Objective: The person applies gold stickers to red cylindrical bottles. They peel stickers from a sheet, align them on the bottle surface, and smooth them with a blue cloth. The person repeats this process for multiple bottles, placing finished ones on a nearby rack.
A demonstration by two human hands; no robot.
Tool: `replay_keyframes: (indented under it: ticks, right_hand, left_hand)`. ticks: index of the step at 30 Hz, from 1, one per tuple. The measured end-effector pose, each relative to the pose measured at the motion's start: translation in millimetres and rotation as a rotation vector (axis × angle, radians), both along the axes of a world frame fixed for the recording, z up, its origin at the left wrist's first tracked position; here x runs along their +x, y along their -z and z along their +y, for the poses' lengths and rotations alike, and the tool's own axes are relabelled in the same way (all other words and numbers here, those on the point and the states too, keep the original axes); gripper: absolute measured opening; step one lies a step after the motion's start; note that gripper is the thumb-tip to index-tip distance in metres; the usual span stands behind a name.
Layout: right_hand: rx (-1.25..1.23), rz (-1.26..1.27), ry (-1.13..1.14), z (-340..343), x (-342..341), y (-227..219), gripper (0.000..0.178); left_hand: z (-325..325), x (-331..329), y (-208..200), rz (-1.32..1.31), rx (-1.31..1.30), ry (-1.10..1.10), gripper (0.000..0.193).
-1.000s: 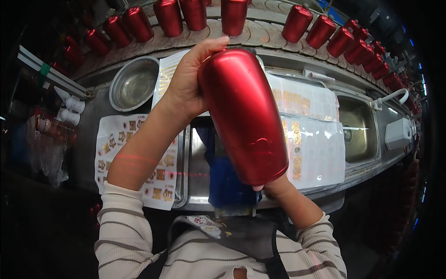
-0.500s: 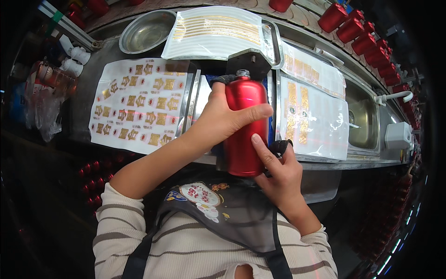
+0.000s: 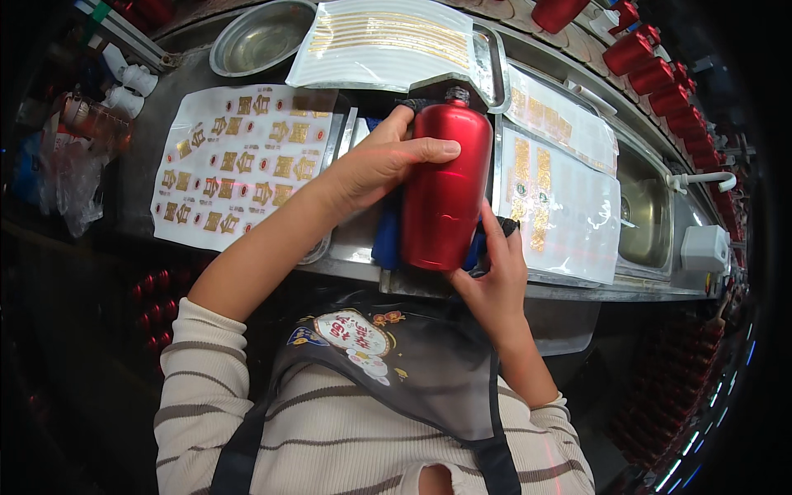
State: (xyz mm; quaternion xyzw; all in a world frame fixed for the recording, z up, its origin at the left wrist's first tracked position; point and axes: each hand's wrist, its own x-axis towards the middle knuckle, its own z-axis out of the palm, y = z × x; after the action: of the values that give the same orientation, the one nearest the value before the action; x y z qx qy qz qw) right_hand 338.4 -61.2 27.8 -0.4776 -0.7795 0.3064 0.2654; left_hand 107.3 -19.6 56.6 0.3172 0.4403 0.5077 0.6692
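Between left hand (image 3: 381, 165) and right hand (image 3: 500, 271), red bottle (image 3: 448, 190), touching both.

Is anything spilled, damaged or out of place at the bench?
No spill or clear damage stands out. One oddity: the red metallic bottle held by the left hand and right hand has a small curved mark breaking its otherwise smooth lower front; I cannot tell whether that is a flaw.

Between the left hand (image 3: 384, 165) and the right hand (image 3: 502, 268) is the bottle (image 3: 447, 198), with a decal sheet (image 3: 252, 144) at its left, a bowl (image 3: 257, 41) behind that sheet, and, at its right, two other sheets (image 3: 571, 210) and then a sink (image 3: 654, 239).
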Motion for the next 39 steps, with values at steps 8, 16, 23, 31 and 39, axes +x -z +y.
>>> replay_keyframes:
  ticks: [8, 16, 23, 31, 39]
  right_hand:
    - [0.072, 0.085, -0.09, -4.2, 0.1, 7.8, 0.083]
    - [-0.181, 0.115, -0.123, 11.3, 18.5, -10.4, 0.079]
    - [-0.387, 0.412, 0.069, 32.3, 19.2, -19.6, 0.055]
    - [-0.367, 0.336, 0.075, 43.9, 11.3, -17.1, 0.053]
    - [-0.345, 0.389, 0.142, 55.9, 9.3, -19.5, 0.053]
  left_hand:
    - [-26.8, 10.1, -4.6, 0.378, 0.179, -0.068, 0.084]
    - [-19.8, 2.2, -20.7, 0.705, 0.197, -0.164, 0.081]
    - [60.9, -161.3, 5.3, 1.577, 0.027, -0.606, 0.043]
    - [87.4, -168.4, 10.0, 1.728, -0.149, -0.49, 0.052]
    - [82.3, -193.3, 6.1, 1.763, -0.03, -0.523, 0.055]
